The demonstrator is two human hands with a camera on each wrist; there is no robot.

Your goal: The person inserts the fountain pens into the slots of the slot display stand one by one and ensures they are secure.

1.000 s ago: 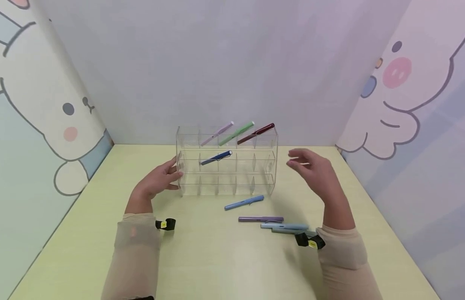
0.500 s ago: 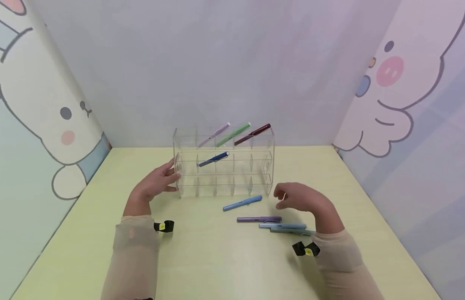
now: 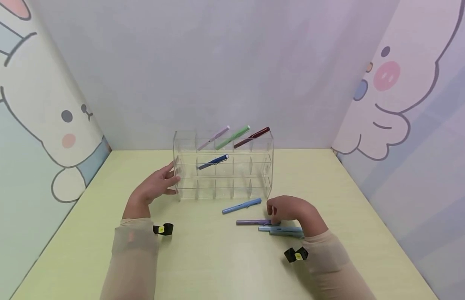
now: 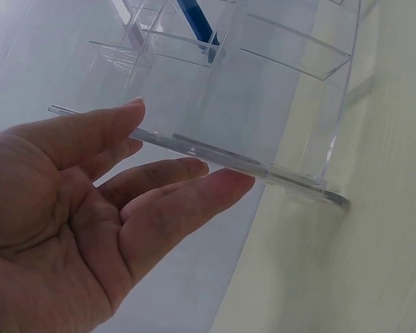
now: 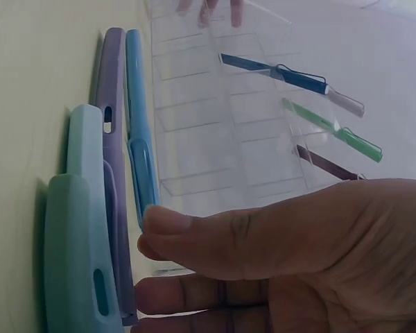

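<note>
The purple pen (image 3: 249,222) lies flat on the counter (image 3: 217,262), in front of the clear rack (image 3: 224,187), with its right end at the person's right hand (image 3: 290,208). The right hand's fingers are bent and parted at that end and grasp nothing visible; whether a fingertip touches the pen cannot be told. The left hand (image 3: 155,184) sets its fingertips against the rack's left side wall, unclenched.

For a clean pick-up, place thumb and fingers on opposite sides of the pen, square to its length. Exclude the light blue pen (image 3: 286,228), just beside it on the person's side. Close both sides evenly; a rounded body is likely to roll under one-sided pressure. Apply only light pressure with the left hand, as the rack could slide.

Orientation: the long axis runs left to right, nearly parallel to the rack's front. The clipped cap end points right; the barrel end points left. The clip faces the person's side. In the rack's middle tier, the navy pen (image 3: 213,161) leans right, cap end up; to match it, tilt the purple pen's cap end upward.
</note>
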